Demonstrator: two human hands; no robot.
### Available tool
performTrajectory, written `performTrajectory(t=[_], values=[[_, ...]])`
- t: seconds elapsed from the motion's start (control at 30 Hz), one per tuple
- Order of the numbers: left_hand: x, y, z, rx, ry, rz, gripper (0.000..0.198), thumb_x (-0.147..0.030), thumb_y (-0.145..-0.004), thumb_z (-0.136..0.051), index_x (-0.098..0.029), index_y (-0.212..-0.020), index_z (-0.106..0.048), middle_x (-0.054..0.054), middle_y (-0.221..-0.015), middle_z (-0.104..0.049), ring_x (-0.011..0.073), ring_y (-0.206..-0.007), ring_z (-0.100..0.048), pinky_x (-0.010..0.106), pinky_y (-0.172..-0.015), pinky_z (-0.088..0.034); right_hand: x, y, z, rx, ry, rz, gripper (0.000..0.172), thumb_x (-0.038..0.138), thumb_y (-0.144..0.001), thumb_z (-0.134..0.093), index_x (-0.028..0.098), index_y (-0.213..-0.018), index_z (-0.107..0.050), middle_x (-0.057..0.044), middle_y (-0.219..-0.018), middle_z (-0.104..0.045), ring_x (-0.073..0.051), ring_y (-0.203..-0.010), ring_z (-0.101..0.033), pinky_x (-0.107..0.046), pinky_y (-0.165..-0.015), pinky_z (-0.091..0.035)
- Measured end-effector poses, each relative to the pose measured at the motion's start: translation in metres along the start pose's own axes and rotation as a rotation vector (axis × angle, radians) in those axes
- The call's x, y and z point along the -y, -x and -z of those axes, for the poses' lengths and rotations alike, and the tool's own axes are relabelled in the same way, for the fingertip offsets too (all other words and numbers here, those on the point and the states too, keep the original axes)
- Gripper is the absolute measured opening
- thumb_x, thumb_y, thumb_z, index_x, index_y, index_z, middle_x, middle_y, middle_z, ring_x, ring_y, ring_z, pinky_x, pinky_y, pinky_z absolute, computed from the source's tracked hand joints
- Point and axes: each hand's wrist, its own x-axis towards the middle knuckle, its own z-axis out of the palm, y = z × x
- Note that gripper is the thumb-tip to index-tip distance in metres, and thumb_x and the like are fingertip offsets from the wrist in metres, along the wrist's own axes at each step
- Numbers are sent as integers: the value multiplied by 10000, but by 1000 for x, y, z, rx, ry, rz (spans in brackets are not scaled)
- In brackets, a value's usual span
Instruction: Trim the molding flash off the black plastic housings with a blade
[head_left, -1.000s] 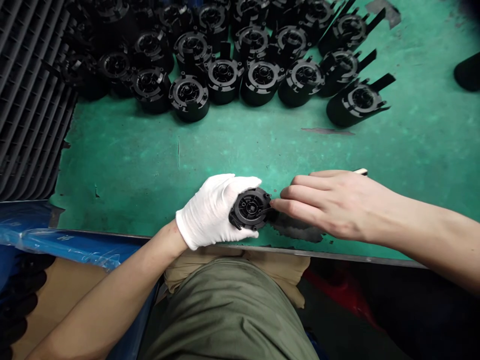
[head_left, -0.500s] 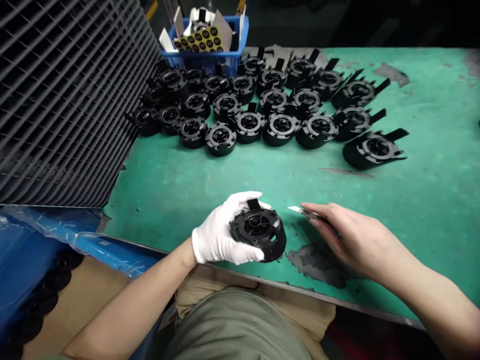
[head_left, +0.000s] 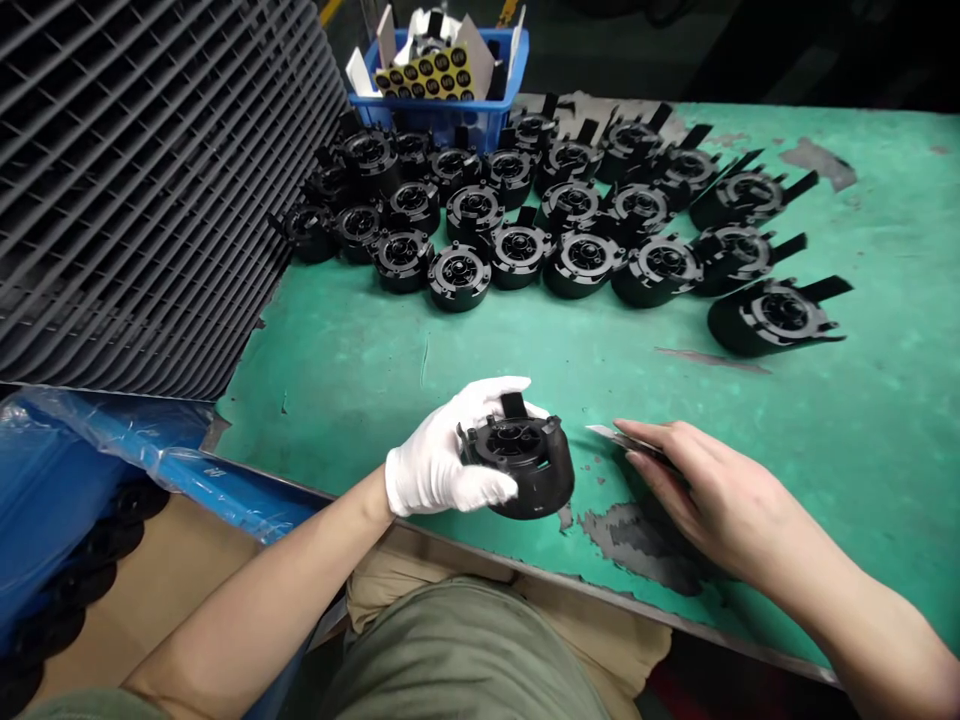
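Note:
In a white glove, my left hand is wrapped round a round black plastic housing. The housing is held above the front of the green table, its ribbed face turned up and a flat tab rising at its far side. My bare right hand pinches a craft knife, whose pale pointed blade aims left at the housing. A short gap separates blade and housing. Most of the knife's handle is hidden in my fingers.
Several similar black housings stand in rows across the green table. A blue bin with cards and a yellow sticker sheet is behind them. Stacked dark grids rise at left, above blue plastic film.
The housing in my left hand has tilted, so more of its side wall shows. My right hand and the knife sit slightly lower and further right in view; the camera has shifted too.

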Motion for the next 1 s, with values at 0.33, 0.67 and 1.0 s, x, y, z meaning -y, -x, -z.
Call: performTrajectory(t=[0.33,0.67,1.0], values=[[-2,-2,-2,6,62,-1,1012,-472,-703,-1043,-233,-1565,-571,183,-1408,-770,405,-1313,-750,546,-1151,-572,-2,1,-3,10,-87,-65,306,298,-1114,-608,251,-1411,-658,-63,-1105,-760,-224,-922,-769,-357,-812,-598],[5,-2,-9,-101,-512,-231,1143,-724,-715,-976,-195,-1604,-490,219,-1430,-735,421,-1326,-746,578,-1174,-571,2,1,3,-16,-42,-53,324,260,-1105,-616,261,-1427,-645,-78,-1107,-769,-252,-923,-773,-385,-793,-610],[10,-5,-18,28,-1179,-351,1161,-829,-787,-861,-184,-1633,-396,215,-1452,-732,422,-1284,-769,548,-1095,-605,19,-27,22,11,-5,174,294,122,-1061,-649,224,-1337,-656,-78,-1145,-811,-238,-897,-714,-396,-809,-527]])
